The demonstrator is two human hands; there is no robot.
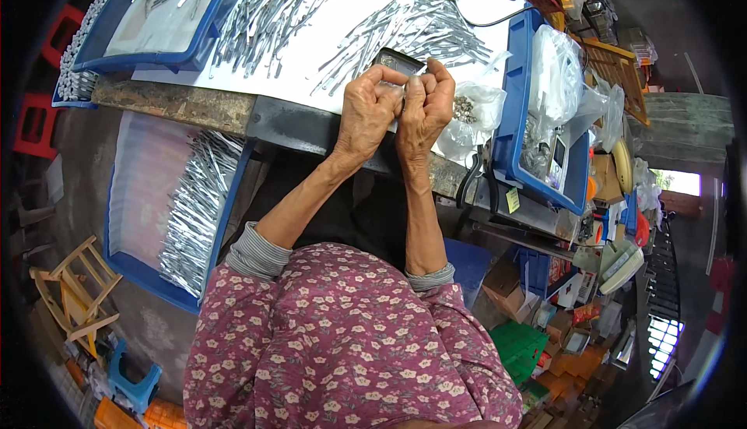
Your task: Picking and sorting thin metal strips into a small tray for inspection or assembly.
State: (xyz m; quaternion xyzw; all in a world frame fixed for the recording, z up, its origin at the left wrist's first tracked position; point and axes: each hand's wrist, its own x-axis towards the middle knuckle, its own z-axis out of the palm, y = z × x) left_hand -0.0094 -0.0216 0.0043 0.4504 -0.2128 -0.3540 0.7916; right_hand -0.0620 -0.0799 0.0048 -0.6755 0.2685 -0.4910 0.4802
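At the front edge of the worktable, my left hand (pixel 369 111) and my right hand (pixel 424 111) meet, thumbs and forefingers pinched together. Whatever sits between the fingertips is too small or hidden to name. Just beyond the fingers lies a small dark-rimmed tray (pixel 399 61), partly covered by them. Behind it, a loose pile of thin silvery metal strips (pixel 424 28) spreads over the white table surface (pixel 327 47). A second heap of metal strips (pixel 268 28) lies farther left. Beside my right hand is a clear plastic bag (pixel 478 106) with small metal parts (pixel 464 109).
A blue bin (pixel 507 137) with plastic bags stands at the right, dark-handled pliers (pixel 469 180) near it. Another blue bin (pixel 156 61) holds strips at the upper left. Below the table, a blue crate (pixel 148 293) contains more strips. A black cable (pixel 467 16) crosses the back.
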